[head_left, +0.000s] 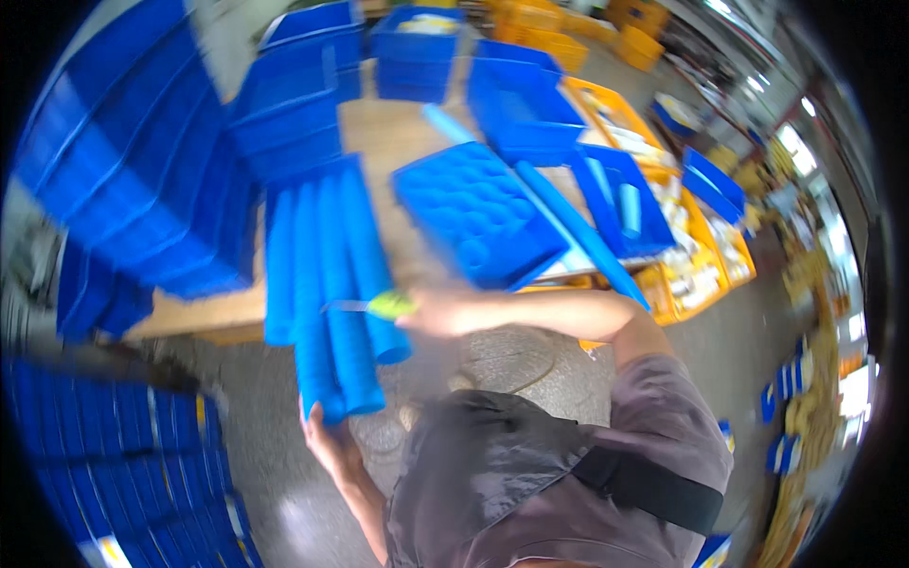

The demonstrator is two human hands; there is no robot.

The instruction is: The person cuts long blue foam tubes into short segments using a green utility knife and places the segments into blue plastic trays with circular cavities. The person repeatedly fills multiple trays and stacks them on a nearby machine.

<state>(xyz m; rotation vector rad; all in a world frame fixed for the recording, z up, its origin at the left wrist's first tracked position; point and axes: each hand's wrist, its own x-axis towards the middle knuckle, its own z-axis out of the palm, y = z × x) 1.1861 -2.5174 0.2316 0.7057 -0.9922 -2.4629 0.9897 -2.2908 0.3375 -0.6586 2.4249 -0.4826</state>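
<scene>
Several long blue cylinders [311,256] lie side by side, pointing toward me, with their near ends over the table edge. My left hand [329,443] grips the near end of one of the longest cylinders, its fingers partly hidden behind it. My right hand [437,312], blurred, is closed on a hand tool [391,304] with a yellow-green handle. The tool's thin metal shaft points left, across the tops of the cylinders; whether it touches them I cannot tell. To the right, a blue bin [478,213] holds rows of round blue pieces.
Tall stacks of blue bins [142,161] stand at the left of the wooden table [383,133]. A long blue tube [578,227] lies right of the filled bin. Yellow crates [696,284] with white parts line the right side. More blue bins [104,454] are stacked at lower left.
</scene>
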